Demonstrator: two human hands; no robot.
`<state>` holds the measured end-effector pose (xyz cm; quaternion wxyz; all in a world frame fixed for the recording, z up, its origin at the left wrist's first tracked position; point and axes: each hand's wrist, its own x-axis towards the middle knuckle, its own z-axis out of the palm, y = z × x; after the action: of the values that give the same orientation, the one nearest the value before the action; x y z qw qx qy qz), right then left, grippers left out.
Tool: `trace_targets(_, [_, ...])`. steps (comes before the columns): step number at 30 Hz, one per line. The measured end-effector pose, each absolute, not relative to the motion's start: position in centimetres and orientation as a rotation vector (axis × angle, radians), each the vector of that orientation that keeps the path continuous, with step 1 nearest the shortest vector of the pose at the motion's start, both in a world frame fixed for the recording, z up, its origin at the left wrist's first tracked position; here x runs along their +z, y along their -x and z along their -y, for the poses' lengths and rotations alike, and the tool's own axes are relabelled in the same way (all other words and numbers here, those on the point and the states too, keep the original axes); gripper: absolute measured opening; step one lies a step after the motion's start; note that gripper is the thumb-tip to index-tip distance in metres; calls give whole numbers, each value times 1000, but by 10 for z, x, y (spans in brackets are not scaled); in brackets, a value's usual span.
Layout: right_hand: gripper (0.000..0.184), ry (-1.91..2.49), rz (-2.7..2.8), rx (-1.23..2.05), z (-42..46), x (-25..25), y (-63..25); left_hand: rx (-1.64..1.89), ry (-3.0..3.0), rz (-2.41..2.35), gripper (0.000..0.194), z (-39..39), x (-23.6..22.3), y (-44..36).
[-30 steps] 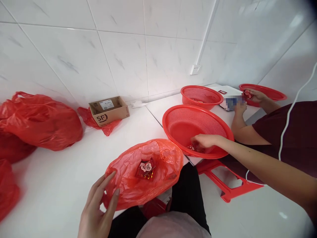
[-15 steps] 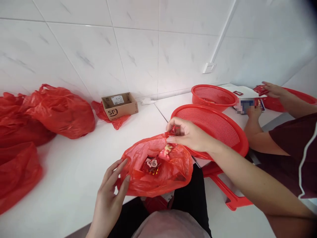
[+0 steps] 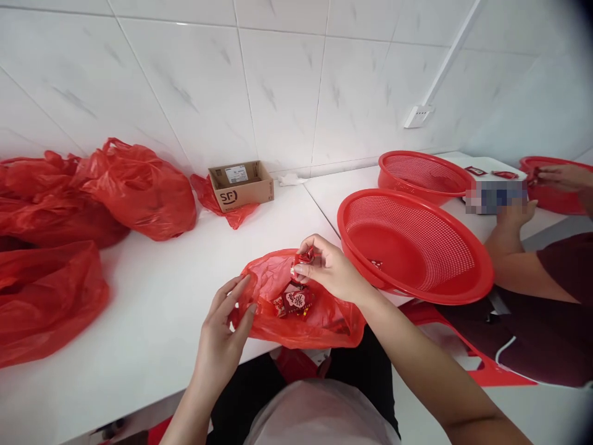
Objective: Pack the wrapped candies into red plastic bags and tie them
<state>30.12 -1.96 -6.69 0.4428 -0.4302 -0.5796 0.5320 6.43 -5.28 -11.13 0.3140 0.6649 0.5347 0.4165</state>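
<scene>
A thin red plastic bag (image 3: 340, 324) lies with its mouth spread wide at the table's front edge, over my lap. My left hand (image 3: 217, 330) grips its left rim, thumb on the near side and fingers behind. Inside, several small shiny red snack packets (image 3: 296, 301) rest on the bottom, one with white lettering. My right hand (image 3: 333, 272) is above the far side of the opening, its thumb and fingers closed on a small red wrapped packet (image 3: 297, 267). Whether it pinches more than one is hard to tell.
A large red mesh basket (image 3: 407, 247) stands right, a smaller basket (image 3: 424, 176) behind it. Filled red bags (image 3: 148, 191) crowd the left. A cardboard box (image 3: 245, 193) sits near the wall. At far right, a co-worker's hand (image 3: 519, 213) rests near another red basket (image 3: 563, 201).
The view has shifted, so the table's things appear farther right. My right hand has moved a little left over the bag, and more packets show inside. My left hand keeps its hold.
</scene>
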Motion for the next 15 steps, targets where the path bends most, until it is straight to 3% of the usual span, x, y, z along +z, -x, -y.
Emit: trace_targets(15, [32, 1022, 1246, 1530, 32, -75, -296, 1098, -1718, -1456, 44, 59, -121, -58])
